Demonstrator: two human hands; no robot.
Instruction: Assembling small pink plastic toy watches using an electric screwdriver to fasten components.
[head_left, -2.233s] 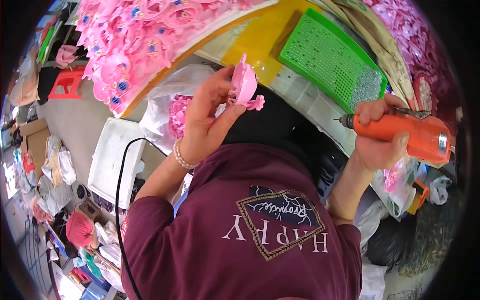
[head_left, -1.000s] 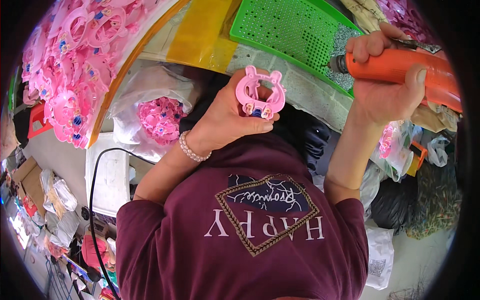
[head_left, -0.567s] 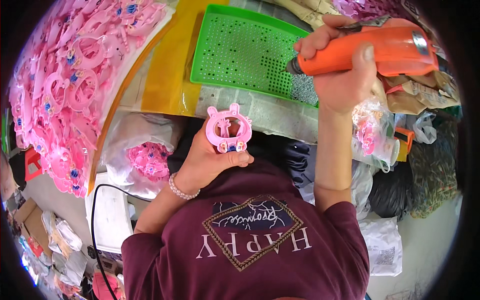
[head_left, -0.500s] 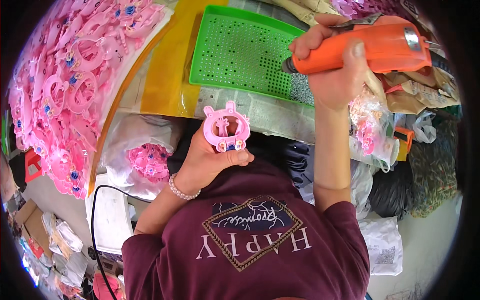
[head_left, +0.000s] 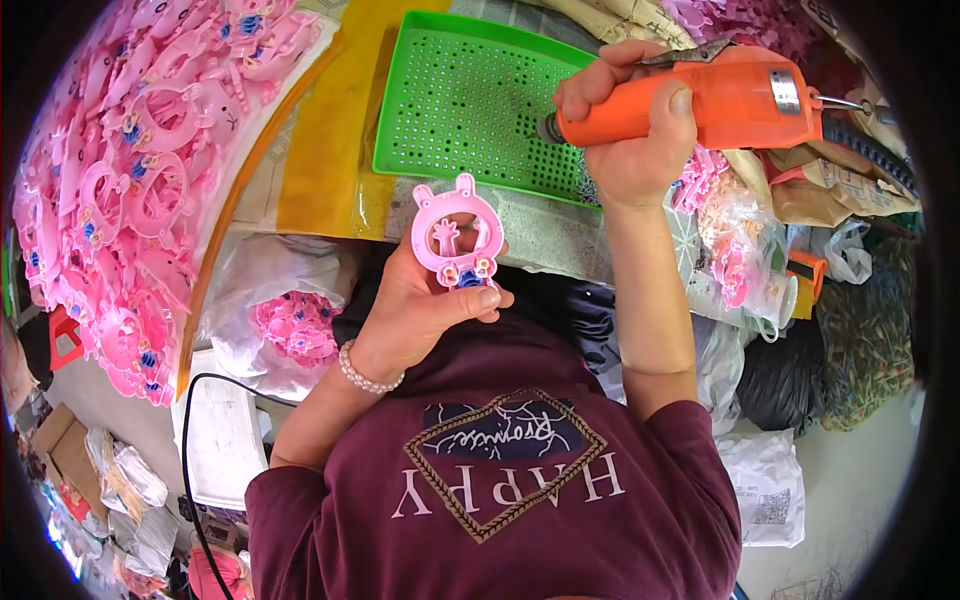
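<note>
L hand closed on frame, thumb in front, nr bench edge | R hand wrapped rnd driver, nose over tray | prob. best: hold frame steady, L thumb clear of nose

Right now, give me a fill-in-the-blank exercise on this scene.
The orange plastic power tool is in the ____ hand.
The two-eared plastic frame held in the left hand is ____.
The rectangular perforated plastic tray is ____.
A white beaded bracelet circles the ____ wrist.
Missing words: right; pink; green; left.
</note>
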